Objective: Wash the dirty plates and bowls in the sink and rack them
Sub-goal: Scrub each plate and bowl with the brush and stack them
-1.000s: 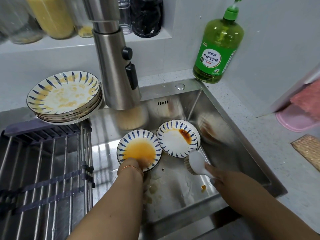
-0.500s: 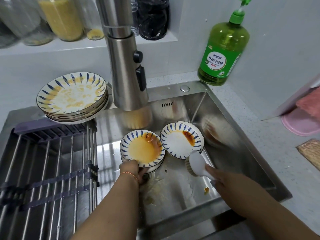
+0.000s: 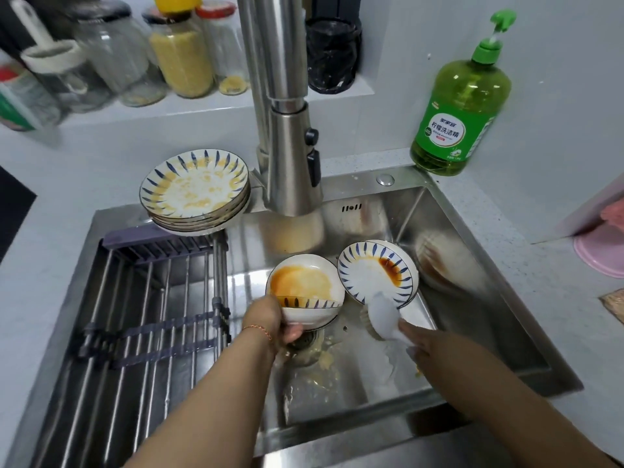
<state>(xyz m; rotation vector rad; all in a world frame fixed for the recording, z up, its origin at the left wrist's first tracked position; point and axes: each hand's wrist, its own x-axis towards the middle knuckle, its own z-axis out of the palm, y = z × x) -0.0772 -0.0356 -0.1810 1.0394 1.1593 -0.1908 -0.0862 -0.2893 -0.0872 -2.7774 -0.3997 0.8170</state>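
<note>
Sink (image 3: 472,298): left hand (image 3: 270,319) gripping bowl (image 3: 305,292)

A green soap bottle (image 3: 461,106) stands on the counter corner, glass jars (image 3: 182,52) line the ledge behind the faucet (image 3: 287,130)

Your left hand (image 3: 270,319) has lifted the orange-stained bowl (image 3: 305,293) off the sink (image 3: 472,332) floor; a second ago it lay flat there under your fingers. Now you grip it by its near rim and underside, tipped so its outer wall faces you, above the drain (image 3: 304,339). Your right hand (image 3: 425,342) has brought the brush (image 3: 381,317) slightly nearer the second bowl (image 3: 374,271).
</note>
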